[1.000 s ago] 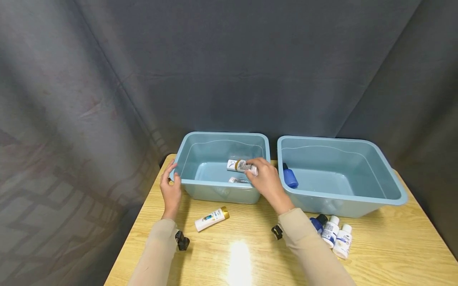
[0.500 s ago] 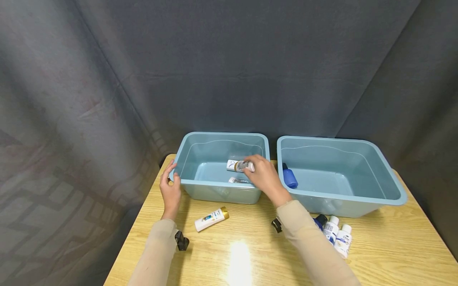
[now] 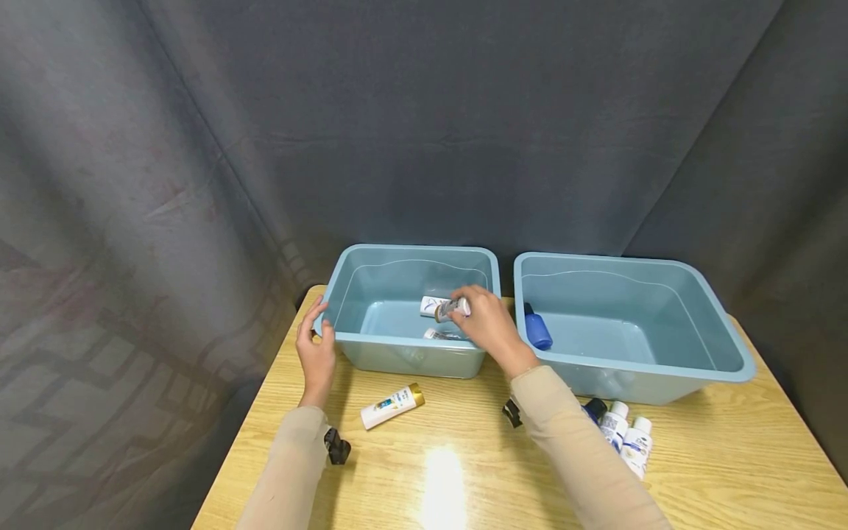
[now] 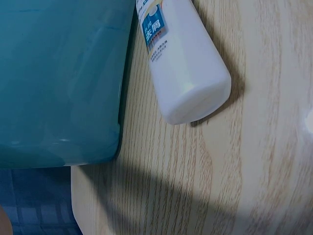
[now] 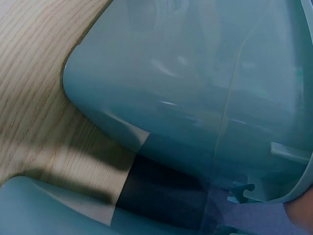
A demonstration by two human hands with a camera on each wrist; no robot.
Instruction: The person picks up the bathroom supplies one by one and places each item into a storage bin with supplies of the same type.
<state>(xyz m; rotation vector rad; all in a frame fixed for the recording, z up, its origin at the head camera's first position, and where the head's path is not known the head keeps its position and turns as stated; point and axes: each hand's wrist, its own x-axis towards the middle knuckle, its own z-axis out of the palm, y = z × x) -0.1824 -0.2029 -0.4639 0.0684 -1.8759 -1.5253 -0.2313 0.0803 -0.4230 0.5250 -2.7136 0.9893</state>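
In the head view, my right hand reaches over the front right rim of the left blue bin and holds a small white bottle with a gold cap by its upper end. The gold end points down and left. Just behind it a white bottle lies in the bin, partly covered. Another whitish bottle shows low by the front wall. My left hand grips the bin's left front corner, thumb and fingers about the rim. A white shampoo bottle with a gold cap lies on the table before the bin.
A second blue bin stands to the right, a blue bottle inside at its left wall. In front of it, two white bottles and a dark blue one lie on the wooden table. A grey curtain hangs behind.
My right hand has shifted slightly left and turned the gold-capped bottle, so its cap end now points lower. The left hand has stayed at the bin's corner.
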